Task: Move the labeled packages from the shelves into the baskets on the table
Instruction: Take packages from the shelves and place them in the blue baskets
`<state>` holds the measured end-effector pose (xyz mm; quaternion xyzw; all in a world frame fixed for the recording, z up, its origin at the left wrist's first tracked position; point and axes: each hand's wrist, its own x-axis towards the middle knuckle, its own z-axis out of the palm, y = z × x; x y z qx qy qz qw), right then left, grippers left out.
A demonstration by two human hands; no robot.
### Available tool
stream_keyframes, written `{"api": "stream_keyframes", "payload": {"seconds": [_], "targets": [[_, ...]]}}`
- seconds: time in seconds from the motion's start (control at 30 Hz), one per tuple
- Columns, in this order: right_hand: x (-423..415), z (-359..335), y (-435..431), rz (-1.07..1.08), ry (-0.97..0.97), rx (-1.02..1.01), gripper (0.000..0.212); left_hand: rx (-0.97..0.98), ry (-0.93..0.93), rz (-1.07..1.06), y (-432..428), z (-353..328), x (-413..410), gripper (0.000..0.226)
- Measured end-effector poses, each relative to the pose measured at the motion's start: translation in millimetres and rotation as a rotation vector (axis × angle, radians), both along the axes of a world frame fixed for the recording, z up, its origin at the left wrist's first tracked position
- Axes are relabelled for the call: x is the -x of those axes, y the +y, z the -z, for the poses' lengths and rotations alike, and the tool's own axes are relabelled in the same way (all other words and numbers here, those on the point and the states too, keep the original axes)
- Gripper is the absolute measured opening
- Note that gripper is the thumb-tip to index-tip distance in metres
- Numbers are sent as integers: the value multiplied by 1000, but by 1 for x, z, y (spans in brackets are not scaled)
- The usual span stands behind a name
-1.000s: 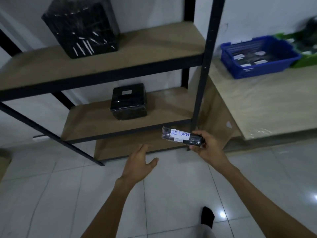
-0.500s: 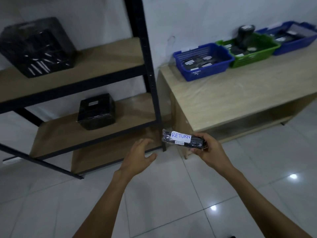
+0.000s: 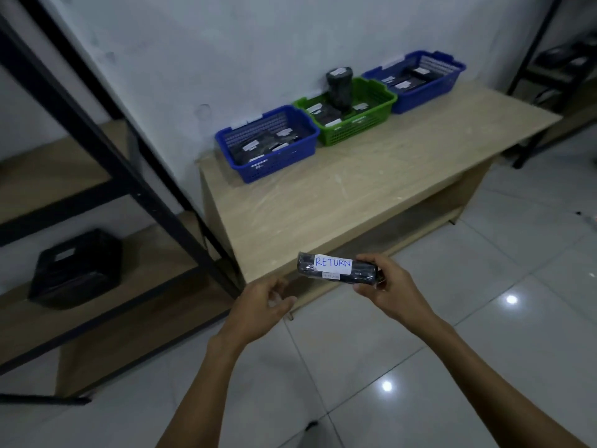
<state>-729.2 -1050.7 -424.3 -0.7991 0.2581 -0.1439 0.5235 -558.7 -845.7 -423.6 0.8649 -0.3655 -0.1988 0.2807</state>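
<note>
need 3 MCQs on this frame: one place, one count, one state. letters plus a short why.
1. Where does the green basket sit on the table?
A) at the row's left end
B) between the left blue basket and the right blue basket
C) at the row's right end

2. How many baskets are on the table?
A) two
B) three
C) four

3. The RETURN package is:
A) lying in a basket
B) resting on the table
C) held in the right hand

Key:
1 B, a blue basket flanks it on each side.
2 B, two blue and one green.
3 C, the right hand's fingers curl round its end; the left hand holds nothing.
</note>
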Motion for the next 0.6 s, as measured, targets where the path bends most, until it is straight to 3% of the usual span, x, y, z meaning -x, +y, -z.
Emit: {"api": "stream_keyframes", "payload": {"seconds": [0.1,0.6], "targets": [[7,3,-48,45,5,-11,48,-27,-16,29,-53,4,0,18],[-13,3,-328,277,46,-21,46,2,83,140,-374,23,-59,30]]}}
